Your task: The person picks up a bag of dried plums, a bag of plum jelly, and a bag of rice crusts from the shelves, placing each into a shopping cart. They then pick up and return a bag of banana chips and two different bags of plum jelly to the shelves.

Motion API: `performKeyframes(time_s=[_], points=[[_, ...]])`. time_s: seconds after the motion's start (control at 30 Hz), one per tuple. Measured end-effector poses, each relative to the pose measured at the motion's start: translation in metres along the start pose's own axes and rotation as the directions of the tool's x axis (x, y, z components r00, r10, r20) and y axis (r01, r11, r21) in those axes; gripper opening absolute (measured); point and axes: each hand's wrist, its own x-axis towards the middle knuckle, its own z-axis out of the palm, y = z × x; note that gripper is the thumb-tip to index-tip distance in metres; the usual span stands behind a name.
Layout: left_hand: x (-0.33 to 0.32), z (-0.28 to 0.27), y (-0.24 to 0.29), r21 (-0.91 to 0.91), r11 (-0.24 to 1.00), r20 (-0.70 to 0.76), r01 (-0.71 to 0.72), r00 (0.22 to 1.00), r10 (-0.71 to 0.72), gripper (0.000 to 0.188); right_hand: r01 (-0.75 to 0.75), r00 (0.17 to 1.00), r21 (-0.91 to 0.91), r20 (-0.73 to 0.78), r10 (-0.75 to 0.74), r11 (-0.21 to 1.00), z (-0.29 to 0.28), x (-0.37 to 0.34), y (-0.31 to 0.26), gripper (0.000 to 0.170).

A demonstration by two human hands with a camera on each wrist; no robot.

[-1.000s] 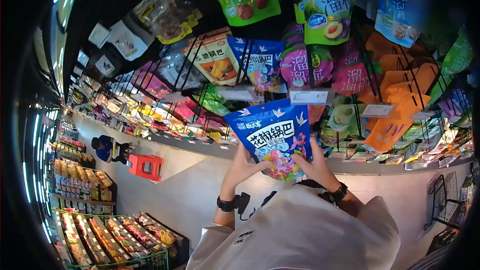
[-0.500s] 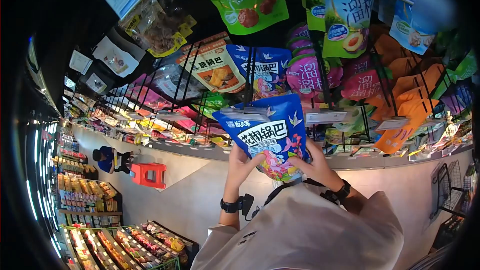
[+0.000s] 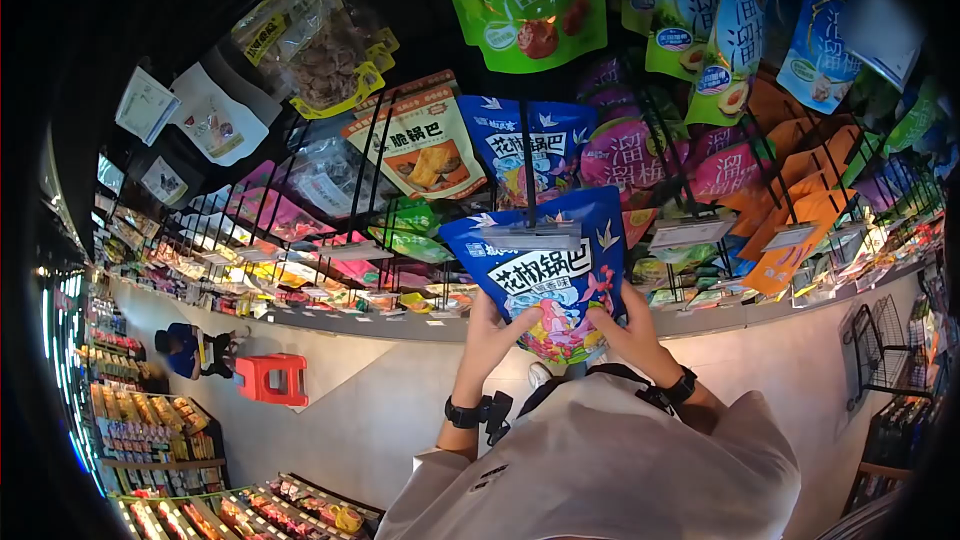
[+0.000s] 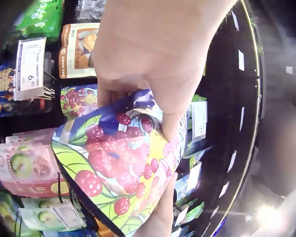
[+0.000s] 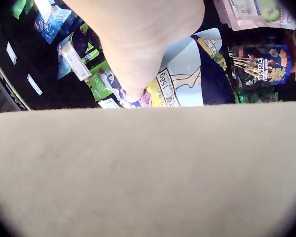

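Observation:
A blue snack bag [image 3: 560, 285] with white lettering and a colorful floral print is held upright between both hands at chest height. My left hand [image 3: 488, 340] grips its lower left side, thumb over the front. The right hand [image 3: 638, 340] holds the lower right side the same way. A hook's price tag [image 3: 525, 237] overlaps the bag's top. Behind it hangs a matching blue bag [image 3: 530, 145]. In the left wrist view, the bag's berry-printed face [image 4: 113, 153] shows under the left hand [image 4: 150, 54]. Pale cloth [image 5: 148, 173] hides the lower half of the right wrist view.
Hooks around carry a cream rice-crust bag [image 3: 425, 145], pink bags [image 3: 635, 155], orange bags [image 3: 800, 230] and a green pouch [image 3: 530, 5]. Behind the hands are a red stool [image 3: 272, 380], a person [image 3: 190, 348] on the left and a shopping cart [image 3: 880, 345] on the right.
The held bag has shifted up against the rack, and a hook's price tag now overlaps its top. The head view has turned slightly. Both hands keep their hold.

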Motion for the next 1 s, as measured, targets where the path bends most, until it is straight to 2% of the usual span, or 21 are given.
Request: performKeyframes(time_s=[0.2,0.47,0.57,0.77,0.93,1.0], points=[[0.001,-0.008,-0.004,0.028,0.999,0.039,0.02,0.999,-0.021,0.066,-0.009,0.998,-0.042,-0.057,0.006,0.999,0.011,-0.009,0.002,0.038],[0.005,-0.008,0.008,0.068,0.997,0.08,-0.023,0.997,0.017,0.066,0.005,0.991,-0.06,-0.131,-0.012,0.998,0.018,-0.014,0.003,0.034],[0.006,-0.008,0.01,0.055,0.998,0.084,-0.007,0.996,0.003,0.066,-0.045,0.993,-0.082,-0.116,0.035,0.996,0.017,-0.014,0.002,0.033],[0.007,-0.008,0.015,0.076,0.997,0.091,-0.014,0.996,0.007,0.067,0.003,0.988,-0.041,-0.155,-0.009,0.999,0.022,-0.011,-0.001,0.032],[0.004,-0.008,0.021,0.122,0.99,0.072,-0.071,0.995,0.063,0.061,-0.023,0.991,0.032,-0.13,0.027,0.999,0.021,-0.009,0.001,0.033],[0.004,-0.009,0.02,0.093,0.995,0.071,-0.037,0.997,0.031,0.062,-0.033,0.993,0.054,-0.114,0.038,0.998,0.02,-0.009,0.001,0.034]])
